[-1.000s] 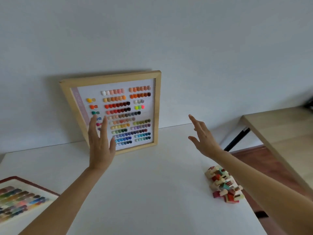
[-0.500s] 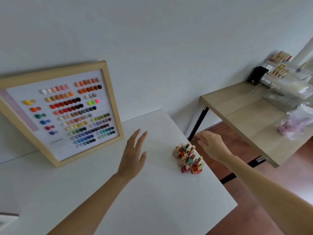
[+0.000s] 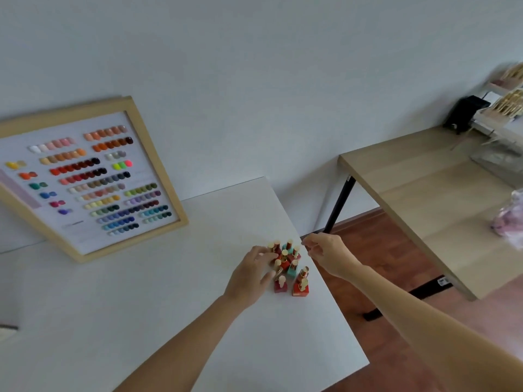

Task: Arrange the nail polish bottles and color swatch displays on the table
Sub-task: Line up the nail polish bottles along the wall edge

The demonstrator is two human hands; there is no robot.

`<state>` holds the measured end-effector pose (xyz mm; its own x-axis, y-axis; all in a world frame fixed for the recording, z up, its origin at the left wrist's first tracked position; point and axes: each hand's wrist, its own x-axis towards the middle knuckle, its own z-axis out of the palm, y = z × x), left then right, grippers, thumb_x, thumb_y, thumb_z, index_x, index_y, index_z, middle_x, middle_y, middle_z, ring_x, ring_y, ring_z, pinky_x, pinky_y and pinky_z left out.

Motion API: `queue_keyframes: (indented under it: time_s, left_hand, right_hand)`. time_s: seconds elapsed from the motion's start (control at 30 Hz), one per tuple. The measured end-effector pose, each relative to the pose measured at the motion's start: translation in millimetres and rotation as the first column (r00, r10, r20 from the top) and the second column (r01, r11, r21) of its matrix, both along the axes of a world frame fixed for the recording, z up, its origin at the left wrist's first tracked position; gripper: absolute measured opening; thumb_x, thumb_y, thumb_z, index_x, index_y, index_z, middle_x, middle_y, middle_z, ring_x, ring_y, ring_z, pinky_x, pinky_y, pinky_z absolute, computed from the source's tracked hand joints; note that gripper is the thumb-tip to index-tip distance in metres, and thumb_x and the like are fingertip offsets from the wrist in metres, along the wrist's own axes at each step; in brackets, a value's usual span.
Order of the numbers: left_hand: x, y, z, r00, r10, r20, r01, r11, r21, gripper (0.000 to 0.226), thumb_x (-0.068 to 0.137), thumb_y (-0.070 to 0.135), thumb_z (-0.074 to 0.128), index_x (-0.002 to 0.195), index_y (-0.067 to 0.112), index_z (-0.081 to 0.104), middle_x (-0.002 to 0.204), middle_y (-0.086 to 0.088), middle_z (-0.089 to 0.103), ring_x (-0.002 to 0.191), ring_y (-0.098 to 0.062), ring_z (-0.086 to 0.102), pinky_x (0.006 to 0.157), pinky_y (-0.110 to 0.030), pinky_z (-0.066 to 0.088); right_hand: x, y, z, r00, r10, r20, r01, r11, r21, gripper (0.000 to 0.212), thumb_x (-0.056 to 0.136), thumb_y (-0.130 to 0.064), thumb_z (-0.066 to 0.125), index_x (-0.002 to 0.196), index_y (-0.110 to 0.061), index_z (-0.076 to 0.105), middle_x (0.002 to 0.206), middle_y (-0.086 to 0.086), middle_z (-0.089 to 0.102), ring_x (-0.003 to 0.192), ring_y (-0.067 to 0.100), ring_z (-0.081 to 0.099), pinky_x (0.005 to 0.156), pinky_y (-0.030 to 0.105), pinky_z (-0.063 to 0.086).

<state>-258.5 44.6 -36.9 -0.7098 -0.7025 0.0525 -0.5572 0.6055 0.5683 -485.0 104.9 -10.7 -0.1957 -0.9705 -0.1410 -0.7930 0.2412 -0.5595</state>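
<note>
**Two hands close in on a cluster of nail polish bottles**

Nearest, a white table [image 3: 158, 321] carries a tight cluster of small red and teal nail polish bottles with pale gold caps [image 3: 288, 267] near its right edge. The left hand [image 3: 250, 275] touches the cluster's left side with loosely curved fingers — whether it grips a bottle, I cannot tell. The right hand [image 3: 328, 257] hovers just beside it, fingertips pinched, apparently holding nothing. The bottles look like glass — light, smooth, easily toppled; best taken by the cap. Behind, a wood-framed colour swatch board [image 3: 85, 179] leans against the wall.

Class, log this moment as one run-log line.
left hand: touching small red and teal nail polish bottles | right hand: beside cluster | white table
</note>
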Motion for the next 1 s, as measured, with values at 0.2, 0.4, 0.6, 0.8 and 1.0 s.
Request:
queue_keyframes:
  time_s: [0.2, 0.4, 0.6, 0.8, 1.0]
  left_hand:
    - [-25.4, 5.5, 0.0, 0.995, 0.089, 0.047, -0.091, 0.995, 0.047, 0.027, 0.091, 0.025, 0.059, 0.118, 0.019, 0.062, 0.116, 0.0, 0.06, 0.093, -0.015, 0.065, 0.082, -0.027, 0.057]
    - [-34.4, 5.6, 0.1, 0.988, 0.127, 0.089, -0.132, 0.99, 0.045, 0.022, 0.089, 0.021, 0.063, 0.109, 0.013, 0.063, 0.107, -0.003, 0.068, 0.092, -0.021, 0.066, 0.081, -0.034, 0.057]
    - [-29.5, 1.2, -0.4, 0.987, 0.093, 0.132, -0.096, 0.995, 0.018, 0.02, 0.09, 0.013, 0.061, 0.109, 0.01, 0.063, 0.102, -0.006, 0.069, 0.09, -0.022, 0.066, 0.079, -0.03, 0.056]
    - [-16.0, -2.7, -1.4, 0.975, 0.041, 0.217, -0.042, 0.999, 0.001, 0.016, 0.091, 0.009, 0.056, 0.105, 0.012, 0.063, 0.095, -0.006, 0.065, 0.086, -0.023, 0.062, 0.073, -0.031, 0.052]
    - [-7.9, -6.2, -1.3, 0.971, 0.014, 0.239, -0.016, 1.0, 0.009, 0.021, 0.091, 0.008, 0.056, 0.11, 0.014, 0.061, 0.107, -0.004, 0.061, 0.09, -0.021, 0.062, 0.079, -0.033, 0.054]
  right_hand:
    - [-3.2, -14.7, -7.8, 0.994, 0.111, -0.008, -0.111, 0.994, 0.015, 0.025, 0.091, -0.005, 0.057, 0.109, -0.019, 0.066, 0.108, 0.007, 0.065, 0.094, 0.016, 0.063, 0.086, 0.028, 0.054]
    - [-5.5, -25.1, -19.2, 0.978, 0.202, -0.053, -0.2, 0.979, 0.048, 0.026, 0.091, -0.006, 0.057, 0.113, -0.018, 0.064, 0.113, 0.008, 0.064, 0.095, 0.019, 0.062, 0.082, 0.023, 0.05]
    - [-7.5, -29.1, -25.2, 0.97, 0.243, -0.015, -0.242, 0.968, 0.07, 0.022, 0.092, -0.003, 0.055, 0.11, -0.014, 0.061, 0.107, 0.009, 0.069, 0.087, 0.019, 0.068, 0.08, 0.03, 0.058]
    - [-17.6, -21.3, -25.6, 0.951, 0.307, -0.033, -0.303, 0.949, 0.085, 0.015, 0.094, -0.008, 0.054, 0.108, -0.012, 0.059, 0.105, 0.009, 0.069, 0.09, 0.018, 0.068, 0.079, 0.025, 0.056]
    - [-24.9, -5.9, -28.7, 0.921, 0.388, 0.006, -0.385, 0.91, 0.155, 0.036, 0.089, -0.002, 0.057, 0.113, -0.029, 0.052, 0.116, -0.002, 0.06, 0.097, 0.01, 0.06, 0.08, 0.019, 0.052]
